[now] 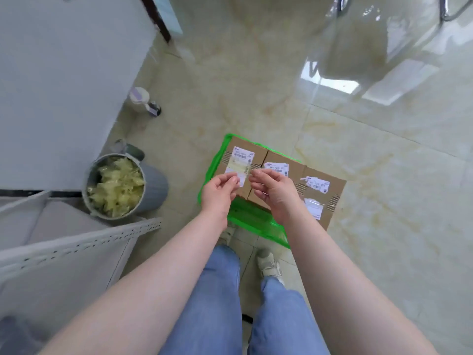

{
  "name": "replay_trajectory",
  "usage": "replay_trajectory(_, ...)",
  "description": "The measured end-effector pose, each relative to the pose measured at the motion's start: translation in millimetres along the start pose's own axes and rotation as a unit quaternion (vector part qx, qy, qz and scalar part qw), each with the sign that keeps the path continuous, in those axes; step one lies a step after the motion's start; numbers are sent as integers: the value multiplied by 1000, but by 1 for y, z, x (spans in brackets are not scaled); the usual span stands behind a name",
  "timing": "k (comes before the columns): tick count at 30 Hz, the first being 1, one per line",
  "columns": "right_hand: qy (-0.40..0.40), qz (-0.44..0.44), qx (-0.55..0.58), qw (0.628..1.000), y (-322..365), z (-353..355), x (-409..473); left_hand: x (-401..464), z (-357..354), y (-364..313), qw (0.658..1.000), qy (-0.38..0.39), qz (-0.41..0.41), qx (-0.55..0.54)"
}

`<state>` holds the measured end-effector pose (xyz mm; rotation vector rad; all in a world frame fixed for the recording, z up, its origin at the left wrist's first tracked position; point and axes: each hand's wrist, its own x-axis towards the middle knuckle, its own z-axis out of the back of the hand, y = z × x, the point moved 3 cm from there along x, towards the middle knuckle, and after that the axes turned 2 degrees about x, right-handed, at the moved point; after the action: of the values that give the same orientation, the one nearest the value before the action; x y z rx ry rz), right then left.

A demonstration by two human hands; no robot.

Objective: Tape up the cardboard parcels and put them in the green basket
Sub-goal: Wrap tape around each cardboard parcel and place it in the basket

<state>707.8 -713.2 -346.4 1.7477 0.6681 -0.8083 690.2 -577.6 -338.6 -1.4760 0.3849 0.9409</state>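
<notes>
White labels [243, 156] on the parcels [258, 160] are too blurred to read.

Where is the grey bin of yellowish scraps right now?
In the head view, the grey bin stands on the floor at the left, beside the white wall and left of the green basket.

Basket [256, 221] on the floor [358, 175], just ahead of the feet. Three parcels [258, 160] lie side by side in it; the rightmost parcel [330, 198] overhangs the right rim. Bin [151, 185] left of basket, against the wall. Shelf rack [76, 242] nearer, left. Both hands above the parcels.
</notes>
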Motion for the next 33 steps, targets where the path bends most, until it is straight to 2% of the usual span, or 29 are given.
replay_trajectory(5, 117, -6, -46, 992, 18, -77, -69, -81, 100, -23, 985, -95, -15, -145)
replay_trajectory(11, 234, -8, -176, 956, 5, -172, -152, -170, 202, -19, 934, -191, -44, -297)
replay_trajectory(17, 323, -27, -301, 897, -50, -266, -215, -234, 301, 10, 880, -266, -66, -388)
replay_trajectory(23, 415, -30, -399, 817, -145, -372, -281, -282, 423, 56, 834, -338, -71, -430)
replay_trajectory(28, 429, 14, -399, 810, -216, -461, -322, -303, 533, 77, 846, -367, -70, -382)
replay_trajectory(33, 359, 95, -394, 841, -240, -532, -333, -300, 626, 58, 871, -369, -114, -304)
